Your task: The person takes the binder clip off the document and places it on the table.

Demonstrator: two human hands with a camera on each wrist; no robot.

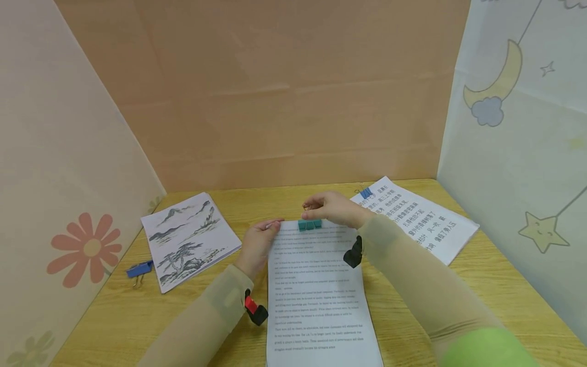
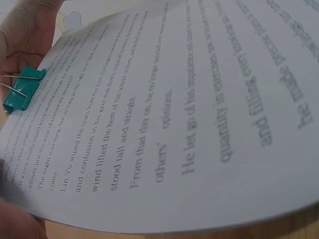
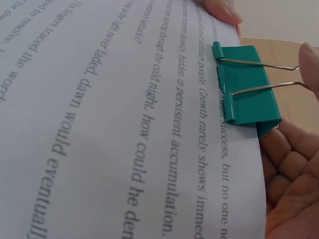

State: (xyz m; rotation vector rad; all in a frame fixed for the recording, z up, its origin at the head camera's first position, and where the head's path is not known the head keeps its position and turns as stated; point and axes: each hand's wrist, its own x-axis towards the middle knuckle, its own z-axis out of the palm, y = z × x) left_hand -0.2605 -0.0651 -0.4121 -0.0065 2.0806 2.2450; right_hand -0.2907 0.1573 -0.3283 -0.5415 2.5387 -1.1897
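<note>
A stack of printed English sheets point(image 1: 316, 295) lies lengthwise in front of me, its far edge bearing a teal binder clip point(image 3: 249, 84). My left hand point(image 1: 259, 242) pinches the stack's far left corner, thumb on top; the thumb shows at the top of the right wrist view. At the clip is my right hand point(image 1: 337, 208). Its thumb touches the end of a wire handle, while the curled fingers sit behind and beneath the clip, partly hidden by the paper. The clip's jaws straddle the paper edge, and its upper wire handle points away from the text.
To the left lie sheets with ink landscape drawings point(image 1: 188, 239), beside a loose blue binder clip point(image 1: 139, 268). On the right are sheets of large Chinese text point(image 1: 422, 219) with another blue clip point(image 1: 365, 193) at their corner. Papered walls enclose the wooden table point(image 1: 257, 201) at back and sides.
</note>
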